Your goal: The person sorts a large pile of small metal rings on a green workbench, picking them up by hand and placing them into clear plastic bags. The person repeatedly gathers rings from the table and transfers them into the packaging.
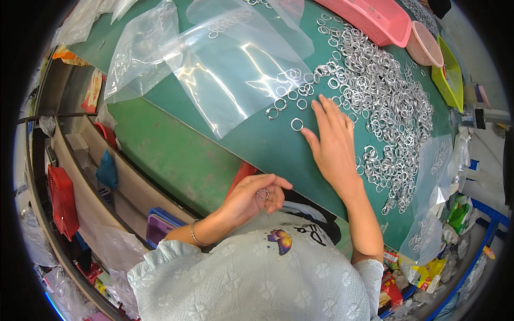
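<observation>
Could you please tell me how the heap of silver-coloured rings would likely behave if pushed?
The heap of rings would probably spread and slide, since its pieces lie loose and overlapping. Rings at its edge seem unlikely to roll, as most lie flat on the green table.

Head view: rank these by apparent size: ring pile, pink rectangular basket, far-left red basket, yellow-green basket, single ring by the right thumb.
Ring pile
Pink rectangular basket, cut by the top edge
Red basket and yellow-green basket: too alike to rank
Single ring
</observation>
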